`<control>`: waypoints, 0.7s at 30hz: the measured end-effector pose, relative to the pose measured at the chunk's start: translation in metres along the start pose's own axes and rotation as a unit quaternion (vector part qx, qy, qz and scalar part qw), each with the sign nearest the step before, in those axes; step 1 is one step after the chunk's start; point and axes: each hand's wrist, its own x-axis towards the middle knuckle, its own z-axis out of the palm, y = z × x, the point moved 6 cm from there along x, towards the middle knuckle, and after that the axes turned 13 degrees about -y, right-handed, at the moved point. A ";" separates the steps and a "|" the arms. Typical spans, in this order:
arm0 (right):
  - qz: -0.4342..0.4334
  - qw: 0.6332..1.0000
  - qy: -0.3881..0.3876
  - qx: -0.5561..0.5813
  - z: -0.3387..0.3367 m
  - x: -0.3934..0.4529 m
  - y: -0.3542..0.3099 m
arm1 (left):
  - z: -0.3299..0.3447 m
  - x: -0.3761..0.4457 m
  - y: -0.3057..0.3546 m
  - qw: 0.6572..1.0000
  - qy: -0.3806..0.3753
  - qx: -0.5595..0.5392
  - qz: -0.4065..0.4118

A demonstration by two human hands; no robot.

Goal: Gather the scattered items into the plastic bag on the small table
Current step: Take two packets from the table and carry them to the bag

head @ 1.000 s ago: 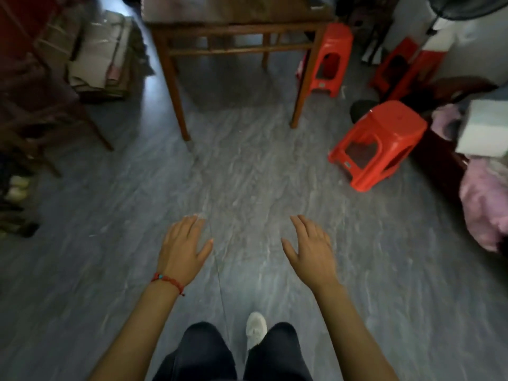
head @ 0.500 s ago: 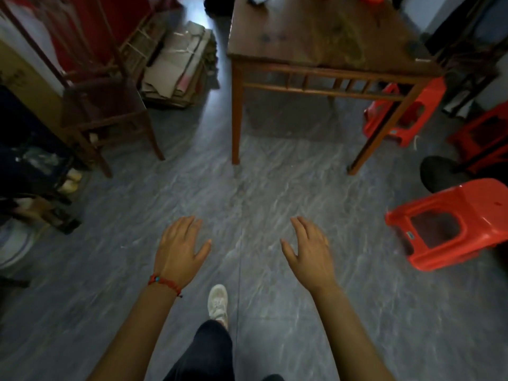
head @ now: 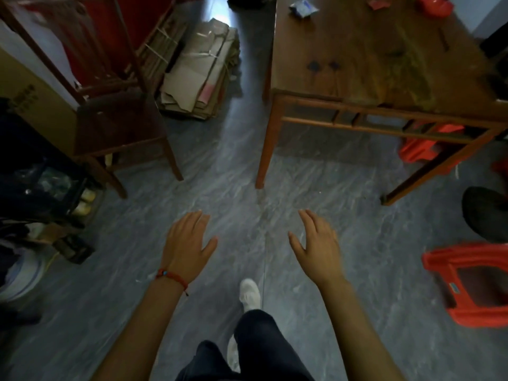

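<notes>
My left hand [head: 187, 242], with a red cord on its wrist, and my right hand [head: 316, 243] hang palm down over the grey floor, fingers apart, holding nothing. Ahead to the right stands a brown wooden table [head: 357, 78]. On its far end lie a crumpled blue-and-white packet [head: 302, 8], a red scrap [head: 378, 3] and a red plastic thing [head: 435, 6] cut off by the frame's top edge. I cannot pick out a plastic bag for certain.
A dark wooden chair [head: 118, 125] stands at the left, with bundled flat cardboard [head: 198, 75] behind it. Red plastic stools sit at the right [head: 467, 287] and under the table [head: 420, 149]. Dark clutter [head: 35, 193] lines the left edge. My white shoe [head: 248, 294] steps forward.
The view has swung left and tilted up while I walk forward: the table is nearer and its top shows. The chair and cardboard have come into view. Both hands stay open.
</notes>
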 end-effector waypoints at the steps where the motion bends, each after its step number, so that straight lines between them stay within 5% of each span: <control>1: -0.002 1.000 0.000 0.000 0.000 0.020 -0.002 | -0.004 0.016 -0.008 1.000 0.006 0.002 -0.002; 21: -0.036 0.999 0.017 -0.002 -0.048 0.433 -0.095 | -0.175 0.359 -0.155 0.998 0.052 0.035 -0.021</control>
